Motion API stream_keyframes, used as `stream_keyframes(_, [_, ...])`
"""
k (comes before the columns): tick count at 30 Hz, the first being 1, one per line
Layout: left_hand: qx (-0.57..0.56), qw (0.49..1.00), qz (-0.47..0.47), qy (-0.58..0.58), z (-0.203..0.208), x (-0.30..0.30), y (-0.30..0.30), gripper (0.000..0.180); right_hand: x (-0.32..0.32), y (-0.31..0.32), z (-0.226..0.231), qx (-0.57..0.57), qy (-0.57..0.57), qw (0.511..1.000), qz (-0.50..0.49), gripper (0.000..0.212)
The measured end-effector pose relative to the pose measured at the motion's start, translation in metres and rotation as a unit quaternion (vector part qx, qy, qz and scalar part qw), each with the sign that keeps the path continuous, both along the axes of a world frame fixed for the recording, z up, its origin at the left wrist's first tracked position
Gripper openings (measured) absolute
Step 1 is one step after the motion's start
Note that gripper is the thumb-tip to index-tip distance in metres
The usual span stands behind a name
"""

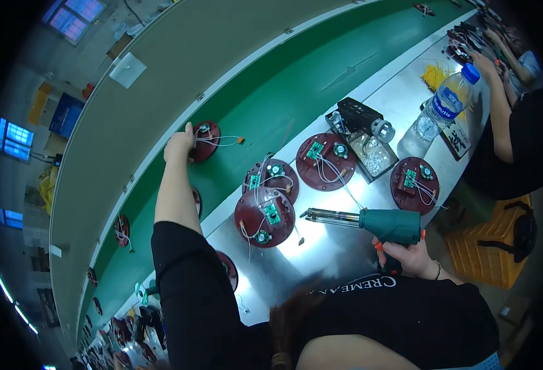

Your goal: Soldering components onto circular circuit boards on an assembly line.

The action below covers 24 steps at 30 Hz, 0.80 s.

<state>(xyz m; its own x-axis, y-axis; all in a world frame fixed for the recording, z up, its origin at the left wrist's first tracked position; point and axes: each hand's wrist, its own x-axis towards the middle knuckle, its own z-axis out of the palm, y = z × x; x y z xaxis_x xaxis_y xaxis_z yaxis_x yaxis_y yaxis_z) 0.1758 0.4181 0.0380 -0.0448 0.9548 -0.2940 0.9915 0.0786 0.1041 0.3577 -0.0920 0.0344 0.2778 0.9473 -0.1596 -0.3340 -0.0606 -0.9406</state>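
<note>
My left arm stretches out over the green belt. There my left hand [180, 145] grips the edge of a dark red round housing [205, 153] with white wires and an orange connector. My right hand [414, 259] is closed around the handle of a green soldering gun [390, 226], its metal tip pointing left over the table. Left of that tip, a dark red disc with a green circuit board [271, 233] overlaps another disc [287, 168]. Further discs [326, 176] [414, 196] lie on the metal table, their white wires loose.
A black soldering stand [361, 114] with a tray sits behind the discs, beside a clear water bottle [445, 102] with a blue cap. Yellow ties [435, 77] lie farther back. More housings [121, 230] ride the green belt [253, 111]. Co-worker's arm [500, 117] at right; yellow crate [487, 253] below.
</note>
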Motion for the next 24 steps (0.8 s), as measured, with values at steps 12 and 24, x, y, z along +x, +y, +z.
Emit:
stream_keyframes(12, [0.125, 0.980, -0.151, -0.015, 0.024, 0.011, 0.019, 0.079, 0.003, 0.001, 0.002, 0.007, 0.049, 0.996, -0.080, 0.034])
stream_keyframes(24, [0.165, 0.841, -0.502, -0.115, 0.036, -0.096, -0.389, 0.052, -0.022, -0.020, -0.003, 0.087, 0.064, 0.994, -0.029, 0.039])
